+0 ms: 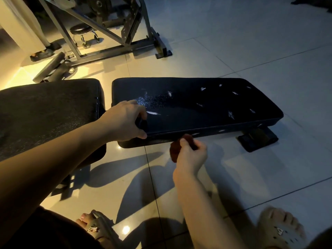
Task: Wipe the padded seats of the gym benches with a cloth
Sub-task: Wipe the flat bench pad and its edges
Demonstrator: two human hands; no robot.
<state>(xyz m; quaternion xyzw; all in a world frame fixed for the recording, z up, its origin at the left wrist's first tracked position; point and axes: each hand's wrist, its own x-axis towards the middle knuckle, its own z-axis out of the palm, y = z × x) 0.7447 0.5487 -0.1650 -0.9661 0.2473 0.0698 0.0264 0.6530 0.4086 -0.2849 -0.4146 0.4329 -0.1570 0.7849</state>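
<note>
Your left hand [125,121] sits on the near-left corner of the black seat pad [206,103]. Its fingers are curled over the top and the thumb is pressed against the front edge. They close round a small dark object [142,124], and you cannot tell what it is in this light.

Your right hand [191,153] is just right of that grip and lower, in front of the pad's front wall. Thumb and fingers pinch a bunched reddish-brown cloth [174,152]. The cloth's top reaches the pad's lower front edge, but it is blurred, so contact is unclear.

Just beyond your left fingertips lies a glossy wet patch [154,101]. White flecks [230,115] are scattered across the pad farther right of both hands.

Left of your left wrist, a second pad [50,108] sits beside the first with a narrow gap between them. Well right of the cloth, the bench foot [256,139] rests on the tiled floor [251,51]. Your sandals [280,230] are nearest to you.
</note>
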